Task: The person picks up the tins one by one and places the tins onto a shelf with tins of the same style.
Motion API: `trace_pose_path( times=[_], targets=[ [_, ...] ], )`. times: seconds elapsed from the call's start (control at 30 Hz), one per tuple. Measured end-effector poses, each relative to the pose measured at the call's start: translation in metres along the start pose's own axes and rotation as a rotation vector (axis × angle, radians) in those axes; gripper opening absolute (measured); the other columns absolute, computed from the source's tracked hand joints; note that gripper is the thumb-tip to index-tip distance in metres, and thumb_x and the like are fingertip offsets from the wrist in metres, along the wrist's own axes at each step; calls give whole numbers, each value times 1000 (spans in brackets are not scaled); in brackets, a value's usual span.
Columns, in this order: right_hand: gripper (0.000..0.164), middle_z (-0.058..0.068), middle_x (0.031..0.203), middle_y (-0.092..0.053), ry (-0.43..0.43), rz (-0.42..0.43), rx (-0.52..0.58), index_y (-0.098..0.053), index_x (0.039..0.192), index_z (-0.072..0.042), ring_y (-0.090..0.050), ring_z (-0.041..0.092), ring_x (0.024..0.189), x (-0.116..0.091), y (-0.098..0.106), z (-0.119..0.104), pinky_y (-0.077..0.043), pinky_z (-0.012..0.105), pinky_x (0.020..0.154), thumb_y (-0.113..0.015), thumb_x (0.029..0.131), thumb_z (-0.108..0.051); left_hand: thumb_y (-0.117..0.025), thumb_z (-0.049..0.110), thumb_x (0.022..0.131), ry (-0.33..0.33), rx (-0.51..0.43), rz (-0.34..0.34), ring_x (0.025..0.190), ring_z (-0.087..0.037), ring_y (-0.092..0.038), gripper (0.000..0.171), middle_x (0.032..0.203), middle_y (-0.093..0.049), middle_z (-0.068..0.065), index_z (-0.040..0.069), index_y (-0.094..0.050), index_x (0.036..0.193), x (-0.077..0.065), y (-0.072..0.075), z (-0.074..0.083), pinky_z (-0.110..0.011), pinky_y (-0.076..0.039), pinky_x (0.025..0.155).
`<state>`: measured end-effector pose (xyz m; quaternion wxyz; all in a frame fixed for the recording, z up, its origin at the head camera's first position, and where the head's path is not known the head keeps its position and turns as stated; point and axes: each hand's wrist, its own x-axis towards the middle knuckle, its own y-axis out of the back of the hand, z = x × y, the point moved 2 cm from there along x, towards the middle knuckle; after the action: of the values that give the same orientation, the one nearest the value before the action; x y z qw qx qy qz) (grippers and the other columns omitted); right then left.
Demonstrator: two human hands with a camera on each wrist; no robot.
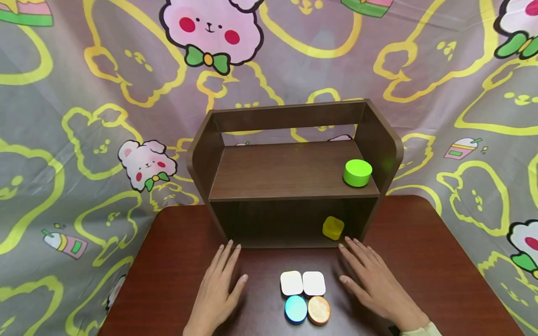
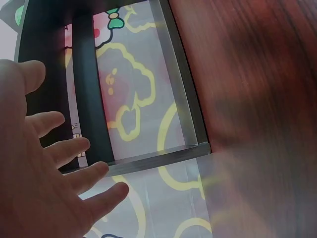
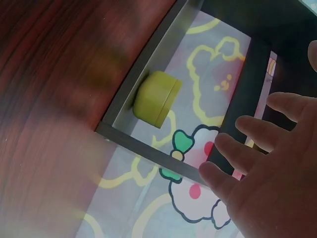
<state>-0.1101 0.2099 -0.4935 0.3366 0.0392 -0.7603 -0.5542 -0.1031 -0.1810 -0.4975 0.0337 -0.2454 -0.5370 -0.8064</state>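
Note:
In the head view my left hand (image 1: 217,284) rests on the table left of a small group of containers, its fingers straight and holding nothing. My right hand (image 1: 376,282) lies likewise on the right side. Between them sit two white square-topped containers (image 1: 292,283), side by side. In front of these stand a blue round container (image 1: 296,309) and an orange-rimmed round one (image 1: 319,310). A yellow container (image 1: 333,228) sits on the lower level of the brown shelf (image 1: 290,170), beyond my right fingertips. On the upper level, at the right, is a bright green round container (image 1: 357,173).
The two-level shelf stands at the back of the dark red-brown table (image 1: 168,266), with side walls and a back rail. Behind it hangs a patterned cloth (image 1: 84,140) with cartoon bears, which also spans both sides.

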Motion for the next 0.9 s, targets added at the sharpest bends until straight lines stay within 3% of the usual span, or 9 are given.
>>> trace_pose_path(
  times=[0.3,0.4,0.53,0.9],
  targets=[
    [72,13,156,-53,-24,-62,13,-50,155,-17,-51,34,141,1,0,-6,7,11,128,-76,92,-40,-72,36,96,11,-37,-4,152,-38,-42,75,166,-42,-12,20,-39,162,-2,-3,-1,-63,-49,111],
    [72,11,158,-52,-42,-81,5,-50,155,-18,-52,32,142,2,0,-8,-17,30,133,-77,92,-41,-74,34,95,9,-53,0,151,-38,-43,77,166,-43,-12,19,-39,162,-2,-4,-2,-63,-51,110],
    [72,9,160,-51,-70,-118,1,-50,155,-20,-53,31,141,4,0,-9,-46,53,113,-77,92,-42,-75,33,95,6,-68,8,150,-37,-45,78,165,-44,-11,19,-39,162,0,-5,-2,-62,-52,109],
    [76,10,157,-54,-25,-98,-9,-50,155,-19,-59,29,136,1,-5,-13,-50,51,107,-80,89,-40,-76,29,94,6,-104,14,147,-34,-49,77,164,-46,-6,19,-40,161,2,-7,-4,-57,-52,111]
  ],
)
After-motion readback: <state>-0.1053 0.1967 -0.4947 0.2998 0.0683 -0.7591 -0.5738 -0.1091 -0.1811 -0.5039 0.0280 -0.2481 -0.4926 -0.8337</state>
